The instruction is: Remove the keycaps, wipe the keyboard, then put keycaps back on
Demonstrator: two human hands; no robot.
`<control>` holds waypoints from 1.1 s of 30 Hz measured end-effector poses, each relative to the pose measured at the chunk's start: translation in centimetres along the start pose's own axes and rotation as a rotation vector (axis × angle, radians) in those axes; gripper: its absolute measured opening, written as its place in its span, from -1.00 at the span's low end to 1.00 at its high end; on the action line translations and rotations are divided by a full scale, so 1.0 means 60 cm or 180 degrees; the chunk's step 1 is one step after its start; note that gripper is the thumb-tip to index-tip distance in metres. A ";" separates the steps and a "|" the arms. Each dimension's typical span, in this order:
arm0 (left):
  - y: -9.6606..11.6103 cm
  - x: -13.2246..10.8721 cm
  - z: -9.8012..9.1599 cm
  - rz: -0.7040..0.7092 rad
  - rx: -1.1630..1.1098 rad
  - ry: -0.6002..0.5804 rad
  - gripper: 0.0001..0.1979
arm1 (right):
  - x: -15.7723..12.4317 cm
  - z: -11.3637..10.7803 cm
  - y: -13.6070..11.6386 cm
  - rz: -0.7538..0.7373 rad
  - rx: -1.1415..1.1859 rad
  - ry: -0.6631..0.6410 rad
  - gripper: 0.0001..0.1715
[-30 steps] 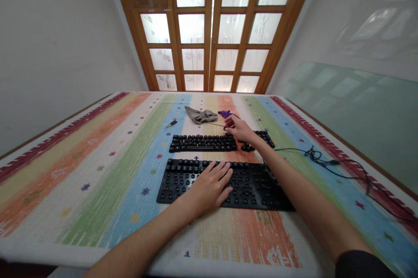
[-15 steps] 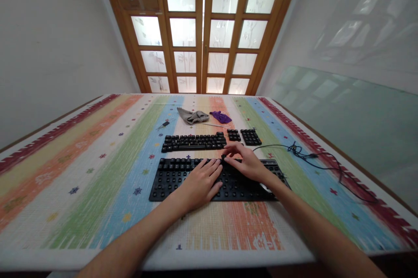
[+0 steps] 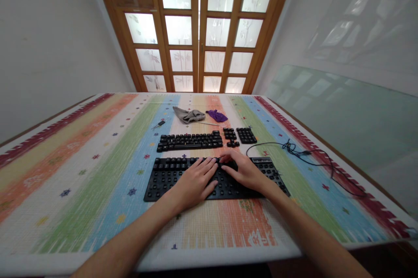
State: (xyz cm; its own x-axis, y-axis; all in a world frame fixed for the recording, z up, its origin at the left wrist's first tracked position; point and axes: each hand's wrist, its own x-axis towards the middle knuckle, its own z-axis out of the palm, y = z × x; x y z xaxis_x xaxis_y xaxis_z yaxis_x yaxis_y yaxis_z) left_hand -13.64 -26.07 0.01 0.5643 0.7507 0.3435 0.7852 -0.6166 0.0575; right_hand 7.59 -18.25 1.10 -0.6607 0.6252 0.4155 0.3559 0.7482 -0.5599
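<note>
A black keyboard (image 3: 170, 178) lies near the table's front edge, with keycaps along its top row at the left and bare switches below. My left hand (image 3: 194, 182) rests flat on its middle, fingers stretched out. My right hand (image 3: 243, 171) bends over the top row just right of my left fingertips, thumb and fingers curled toward each other; what they hold, if anything, is too small to make out. Loose black keycaps (image 3: 189, 141) stand in rows behind the keyboard, with smaller groups, including the number-pad keycaps (image 3: 246, 135), to their right.
Behind the keycaps lie a grey cloth (image 3: 189, 115), a purple cloth (image 3: 217, 115), a thin rod and a small dark object (image 3: 160, 124). A black cable (image 3: 307, 152) curls over the right side of the striped tablecloth (image 3: 107, 173).
My right hand has come down onto the keyboard's top row, and its thumb and fingers no longer show the dark keycap. The whole view has shifted slightly.
</note>
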 end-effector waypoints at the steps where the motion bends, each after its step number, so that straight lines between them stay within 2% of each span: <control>1: 0.000 0.000 0.000 0.0002 -0.0009 0.0009 -0.52 | 0.000 0.001 0.000 0.0002 -0.0020 -0.0004 -0.76; 11: -0.001 -0.001 0.003 0.0008 -0.0034 0.0016 -0.53 | -0.002 0.005 -0.002 -0.0101 -0.0250 0.0037 -0.83; 18: 0.000 -0.001 0.001 -0.0025 -0.0074 -0.0036 -0.53 | -0.001 0.001 -0.005 -0.0062 -0.0224 -0.0106 -0.89; 23: 0.000 0.000 0.002 -0.0021 -0.0073 -0.0045 -0.53 | -0.002 0.001 -0.003 -0.0061 -0.0228 -0.0148 -0.87; 28: 0.000 -0.001 0.002 -0.0047 -0.0009 -0.0085 -0.52 | -0.003 0.006 -0.005 -0.0126 -0.0309 -0.0013 -0.80; 33: 0.002 0.000 0.004 -0.0012 -0.0003 -0.0070 -0.54 | -0.003 0.008 -0.010 -0.0006 -0.0547 -0.0076 -0.78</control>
State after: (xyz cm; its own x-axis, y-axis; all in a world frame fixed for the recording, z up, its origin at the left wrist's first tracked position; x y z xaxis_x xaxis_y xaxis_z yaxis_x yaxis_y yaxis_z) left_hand -13.48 -26.08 -0.19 0.5669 0.7579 0.3227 0.7870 -0.6141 0.0597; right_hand 7.20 -18.92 0.98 -0.6763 0.6197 0.3981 0.4610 0.7777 -0.4275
